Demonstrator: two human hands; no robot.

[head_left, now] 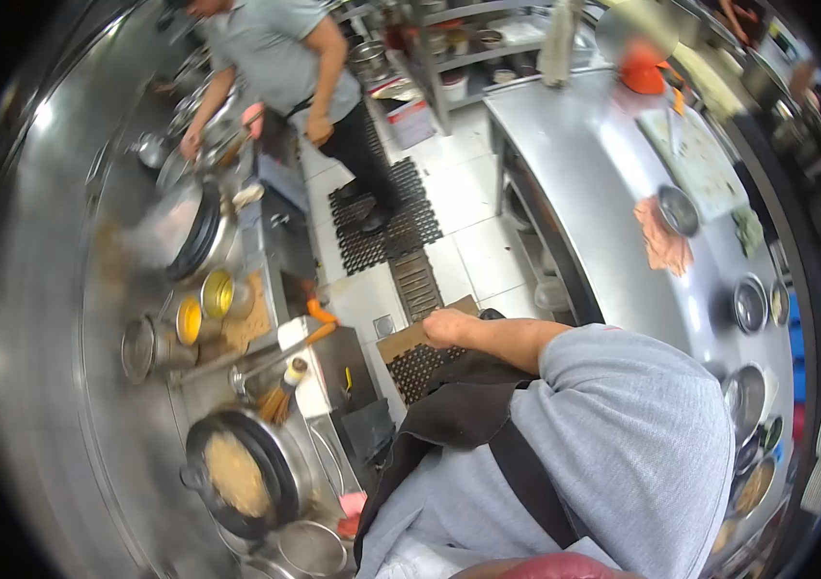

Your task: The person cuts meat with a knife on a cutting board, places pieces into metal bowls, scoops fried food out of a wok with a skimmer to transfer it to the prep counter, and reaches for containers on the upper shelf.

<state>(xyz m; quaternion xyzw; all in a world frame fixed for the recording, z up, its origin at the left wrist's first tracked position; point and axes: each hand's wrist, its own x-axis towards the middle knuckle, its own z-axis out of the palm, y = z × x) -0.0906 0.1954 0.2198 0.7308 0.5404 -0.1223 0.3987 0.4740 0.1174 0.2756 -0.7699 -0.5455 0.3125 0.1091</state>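
My right hand (444, 328) hangs out in front of me over the floor, fingers curled in. Its underside is hidden, so whatever it may hold does not show. Below the forearm is my dark apron (468, 410). My left hand is out of the picture. To my left a black wok (287, 482) sits on the stove with pale yellowish food (237, 475) in it. Close by are a round strainer (314, 548), a pink cloth (353, 504) and a bamboo brush (280, 400).
A co-worker (280, 58) stands ahead at another steaming wok (206, 232). Pots of yellow liquid (218, 292) stand between the woks. Along my right runs a steel table (574, 154) with a metal bowl (678, 210), an orange cloth (663, 246) and a cutting board (705, 169). Black mats (410, 193) cover the tiles.
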